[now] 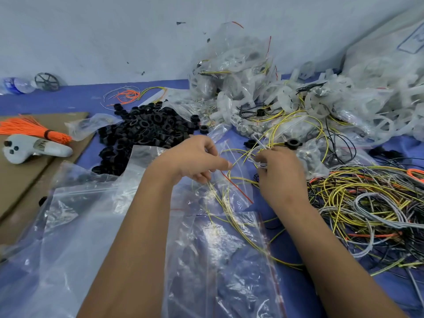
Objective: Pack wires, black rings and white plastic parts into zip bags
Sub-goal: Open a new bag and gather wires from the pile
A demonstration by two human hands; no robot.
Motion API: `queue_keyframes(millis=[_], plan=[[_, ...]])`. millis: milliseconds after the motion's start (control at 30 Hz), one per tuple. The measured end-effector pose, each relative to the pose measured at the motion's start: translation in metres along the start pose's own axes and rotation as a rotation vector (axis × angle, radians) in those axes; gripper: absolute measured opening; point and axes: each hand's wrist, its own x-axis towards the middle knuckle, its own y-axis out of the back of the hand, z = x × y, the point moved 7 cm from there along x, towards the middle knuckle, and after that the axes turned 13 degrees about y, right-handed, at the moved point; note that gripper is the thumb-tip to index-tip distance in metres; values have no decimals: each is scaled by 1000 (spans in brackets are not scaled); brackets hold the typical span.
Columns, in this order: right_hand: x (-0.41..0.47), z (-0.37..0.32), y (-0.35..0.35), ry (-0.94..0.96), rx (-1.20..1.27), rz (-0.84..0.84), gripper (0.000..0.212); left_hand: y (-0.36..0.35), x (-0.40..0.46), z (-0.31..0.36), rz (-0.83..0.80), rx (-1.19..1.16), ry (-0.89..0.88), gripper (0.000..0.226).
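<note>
The left hand [195, 157] has its fingers curled, pinching the mouth of a clear zip bag [229, 226] together with a few yellow-green wires [227, 203] that run down into it. The right hand [280, 173] is curled too, gripping a small bunch of grey and yellow wire ends [259, 149] just beyond its fingertips. The bag lies on the blue surface [75, 99] beneath both wrists, its red-striped seal running down past the right forearm.

Beyond the left hand sits the heap of black rings [142, 131]; to the right of the right hand spreads the loose wire tangle [367, 203]; past both hands is the pile of white plastic parts [321, 99], some already bagged. Spare empty bags [68, 214] lie under the left forearm.

The likely trouble is snagging: the held strands loop toward the tangle, so pulling them could drag extra wires along or tug the bag mouth out of the left hand's pinch. Springy loops may also pop back out, or lie across the seal and stop it closing.
</note>
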Motion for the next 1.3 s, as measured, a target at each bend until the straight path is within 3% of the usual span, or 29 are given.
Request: queue_keyframes(millis=[67,167,300,367,433,533,633,800,1033,1133,1233,1300], plan=[[-1,0,8,5,46,103,23,1,2,0,17,-40,-3,32],[-6,-3,30,10,225,385,11,4,6,-2,82,-101,-6,24],[-8,4,40,-74,643,604,7,10,11,-7,152,-170,-1,18],[-5,11,30,-179,920,560,12,10,13,-8,156,-187,-11,18],[-3,12,23,-222,998,485,12,12,14,-8,189,-209,-37,17],[-4,12,18,-216,912,403,2,18,12,-3,329,-245,-114,14],[-6,10,19,-175,658,358,13,23,6,4,461,-240,-207,11],[-5,8,22,-144,468,314,11,15,0,14,455,-199,-254,8],[-3,3,5,-148,547,144,6,-5,4,15,417,70,-116,54],[-5,4,-2,-212,756,128,8,-14,6,21,433,129,-145,44],[-6,5,-7,-243,822,119,15,-17,5,26,460,188,-166,18],[-7,6,-9,-267,853,106,14,-15,4,27,440,165,-172,13]])
